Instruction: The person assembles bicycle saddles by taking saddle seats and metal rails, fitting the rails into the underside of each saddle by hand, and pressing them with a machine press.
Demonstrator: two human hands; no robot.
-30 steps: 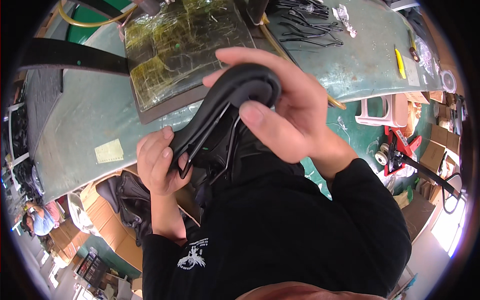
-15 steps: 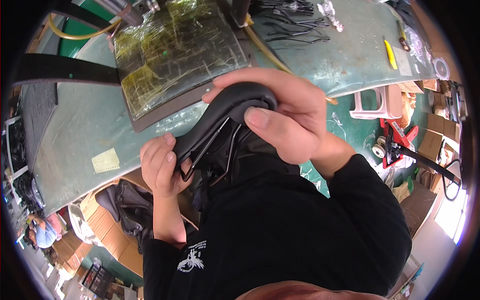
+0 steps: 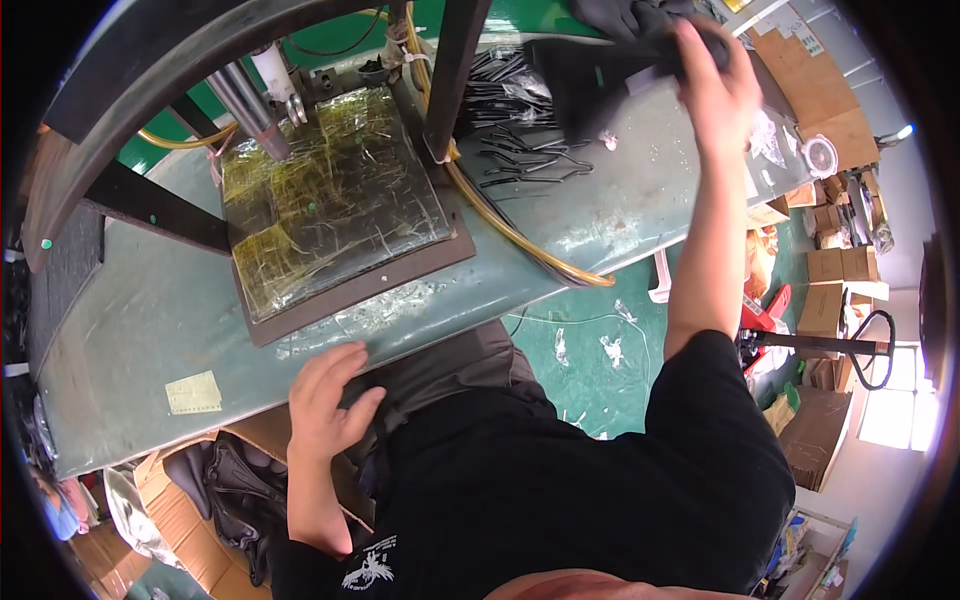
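Note:
A black bicycle saddle (image 3: 590, 85), smeared by motion, is up over the far right of the bench. Its narrower end is in my right hand (image 3: 725, 95), whose fingers wrap round it with the arm stretched out. My left hand (image 3: 330, 405) is empty, its fingers apart, by the near edge of the bench. Beneath the saddle's near side lie several bent black metal rails (image 3: 535, 160). More dark saddles (image 3: 610, 15) appear at the far edge, partly hidden behind the one I hold.
On the left stands a press with a metal ram (image 3: 245, 110) above a film-wrapped block (image 3: 340, 200). Yellowish hoses (image 3: 510, 235) cross the green bench (image 3: 130, 330). An open cardboard box (image 3: 165, 515) of black saddles (image 3: 240, 490) sits below it. A red pallet jack (image 3: 765, 312) is at right.
The saddle left my lap area and swung to the far right in my right hand. My left hand let go of it and opened. The view shifted, showing more of the press.

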